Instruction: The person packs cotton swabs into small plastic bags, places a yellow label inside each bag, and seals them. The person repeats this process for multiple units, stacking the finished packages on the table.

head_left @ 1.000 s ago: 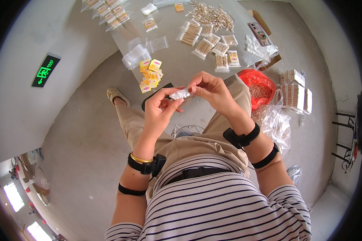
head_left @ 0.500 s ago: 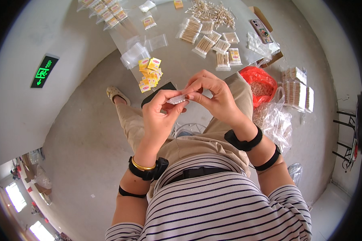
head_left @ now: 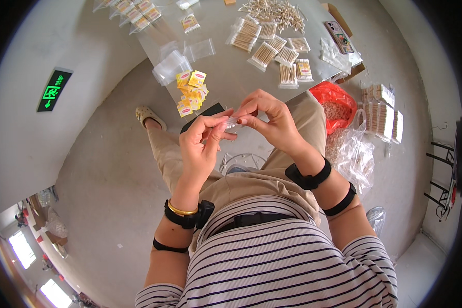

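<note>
The tabletop [head_left: 213, 33] lies beyond both hands, its near edge ahead of them. On it, bagged cotton-swab bundles [head_left: 264, 54] lie ahead and to the right, while a pile of yellow cards [head_left: 192, 95] sits nearer, ahead of the left hand [head_left: 196, 143]. The right hand [head_left: 272, 120] is raised level with the left, fingertips facing it across a narrow gap. In that gap, off the near side of the tabletop, is a small clear packet [head_left: 231, 123] with white swab tips showing. Both hands touch it: the left grip pinches its left part between thumb and fingers, the right grip its right edge. The visible row of tips runs roughly left to right; fingers hide the packet's full long axis.
</note>
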Available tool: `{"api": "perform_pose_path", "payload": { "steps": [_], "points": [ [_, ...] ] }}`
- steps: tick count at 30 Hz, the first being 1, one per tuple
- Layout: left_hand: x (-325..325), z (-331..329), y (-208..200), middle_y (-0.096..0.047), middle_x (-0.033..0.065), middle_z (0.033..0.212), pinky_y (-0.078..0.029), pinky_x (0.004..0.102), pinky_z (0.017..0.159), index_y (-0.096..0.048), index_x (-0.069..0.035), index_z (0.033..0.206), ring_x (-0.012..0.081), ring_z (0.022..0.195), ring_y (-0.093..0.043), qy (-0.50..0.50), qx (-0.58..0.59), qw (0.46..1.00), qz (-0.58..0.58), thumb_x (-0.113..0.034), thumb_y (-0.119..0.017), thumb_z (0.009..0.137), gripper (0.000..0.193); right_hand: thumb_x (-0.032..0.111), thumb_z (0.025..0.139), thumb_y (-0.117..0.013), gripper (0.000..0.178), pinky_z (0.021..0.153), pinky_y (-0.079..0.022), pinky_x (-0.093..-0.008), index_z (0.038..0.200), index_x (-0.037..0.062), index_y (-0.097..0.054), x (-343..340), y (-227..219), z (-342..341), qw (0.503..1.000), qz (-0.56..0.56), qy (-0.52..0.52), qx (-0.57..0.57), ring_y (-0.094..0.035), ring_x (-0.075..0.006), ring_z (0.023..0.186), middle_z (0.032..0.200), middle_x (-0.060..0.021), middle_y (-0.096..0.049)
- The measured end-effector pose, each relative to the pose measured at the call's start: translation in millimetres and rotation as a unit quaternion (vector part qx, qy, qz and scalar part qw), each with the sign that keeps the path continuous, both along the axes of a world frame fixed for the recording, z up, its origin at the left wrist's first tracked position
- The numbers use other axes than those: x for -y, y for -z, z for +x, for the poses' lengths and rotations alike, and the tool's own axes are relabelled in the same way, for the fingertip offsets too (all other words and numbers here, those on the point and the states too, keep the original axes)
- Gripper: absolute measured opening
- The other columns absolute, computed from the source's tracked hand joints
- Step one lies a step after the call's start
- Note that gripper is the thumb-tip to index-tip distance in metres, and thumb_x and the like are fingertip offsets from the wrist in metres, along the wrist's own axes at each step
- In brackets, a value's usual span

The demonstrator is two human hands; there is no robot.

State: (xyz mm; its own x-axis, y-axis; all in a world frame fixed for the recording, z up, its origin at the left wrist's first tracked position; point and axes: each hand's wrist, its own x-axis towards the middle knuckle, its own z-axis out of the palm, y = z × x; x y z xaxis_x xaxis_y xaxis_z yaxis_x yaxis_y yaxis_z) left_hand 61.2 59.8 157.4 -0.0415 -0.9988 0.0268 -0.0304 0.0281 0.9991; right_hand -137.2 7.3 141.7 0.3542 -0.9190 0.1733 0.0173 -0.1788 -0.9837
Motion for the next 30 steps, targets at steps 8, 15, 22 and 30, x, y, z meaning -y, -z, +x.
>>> {"api": "perform_pose_path", "payload": {
  "steps": [8, 15, 22, 30],
  "points": [
    [8, 0, 23, -0.076, 0.0146, 0.118, -0.042, 0.0180, 0.054, -0.065, -0.001, 0.104, 0.0170, 0.082, -0.078, -0.010, -0.047, 0.997, 0.058, -0.015, -0.063, 0.105, 0.015, 0.003, 0.091, -0.076, 0.005, 0.077, -0.051, -0.0294, 0.096, 0.0026, -0.074, 9, 13, 2, 0.995, -0.022, 0.004, -0.095, -0.061, -0.0139, 0.084, 0.097, -0.0048, -0.067],
    [10, 3, 35, -0.075, 0.0124, 0.117, -0.043, 0.0189, 0.055, -0.067, -0.002, 0.106, 0.0145, 0.082, -0.076, -0.004, -0.037, 0.997, 0.069, -0.014, -0.068, 0.102, 0.012, 0.001, 0.090, -0.077, 0.009, 0.078, -0.053, -0.0292, 0.099, 0.0024, -0.076, 13, 17, 5, 0.997, 0.011, -0.017, -0.072, -0.063, -0.0148, 0.087, 0.097, -0.0051, -0.067],
    [10, 3, 38, -0.077, 0.0125, 0.111, -0.043, 0.0193, 0.054, -0.067, -0.002, 0.101, 0.0153, 0.078, -0.076, -0.007, -0.019, 0.998, 0.066, -0.016, -0.067, 0.103, 0.014, 0.003, 0.089, -0.077, 0.007, 0.076, -0.053, -0.0305, 0.096, 0.0032, -0.076, 13, 25, 5, 0.995, -0.027, -0.016, -0.093, -0.065, -0.0174, 0.086, 0.097, -0.0060, -0.068],
    [12, 5, 44, -0.077, 0.0124, 0.110, -0.044, 0.0191, 0.054, -0.067, -0.001, 0.103, 0.0164, 0.077, -0.077, -0.015, -0.058, 0.995, 0.083, -0.017, -0.067, 0.103, 0.017, 0.004, 0.090, -0.077, 0.007, 0.074, -0.052, -0.0314, 0.097, 0.0039, -0.076, 16, 25, 5, 0.995, -0.038, -0.018, -0.089, -0.065, -0.0174, 0.085, 0.097, -0.0055, -0.068]
  ]
}}
